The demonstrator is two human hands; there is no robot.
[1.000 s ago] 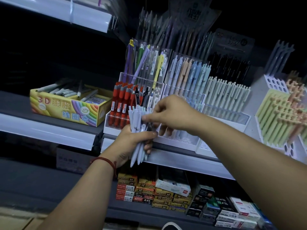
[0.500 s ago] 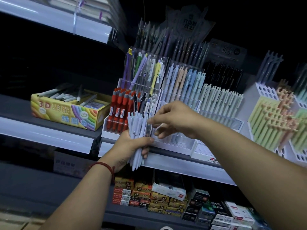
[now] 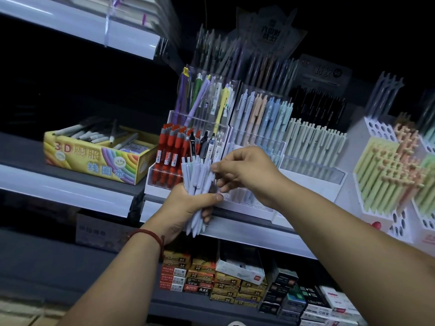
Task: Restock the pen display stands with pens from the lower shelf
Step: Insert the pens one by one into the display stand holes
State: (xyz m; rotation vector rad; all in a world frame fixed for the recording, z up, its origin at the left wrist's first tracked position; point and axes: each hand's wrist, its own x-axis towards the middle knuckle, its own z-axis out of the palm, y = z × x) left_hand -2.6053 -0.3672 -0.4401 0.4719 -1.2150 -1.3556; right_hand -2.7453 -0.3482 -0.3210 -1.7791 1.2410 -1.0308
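Observation:
My left hand (image 3: 188,208) grips a bundle of pale blue pens (image 3: 196,182) upright in front of the shelf edge. My right hand (image 3: 244,171) reaches across from the right and pinches the top of one pen at the bundle's right side. Just behind the hands stands a clear tiered pen display stand (image 3: 259,137) with pastel pens in its upper rows; its lowest row is mostly hidden by my right hand. To its left a stand (image 3: 179,147) holds red and dark pens.
A yellow box of markers (image 3: 98,158) sits on the shelf at the left. White stands of green and peach pens (image 3: 388,175) fill the right. On the lower shelf lie stacked small pen boxes (image 3: 211,281). A white shelf rail (image 3: 247,234) runs below the hands.
The view has drifted a little. My right hand went from the bundle towards the stand and has come back to the bundle's top right. The left hand still holds the bundle.

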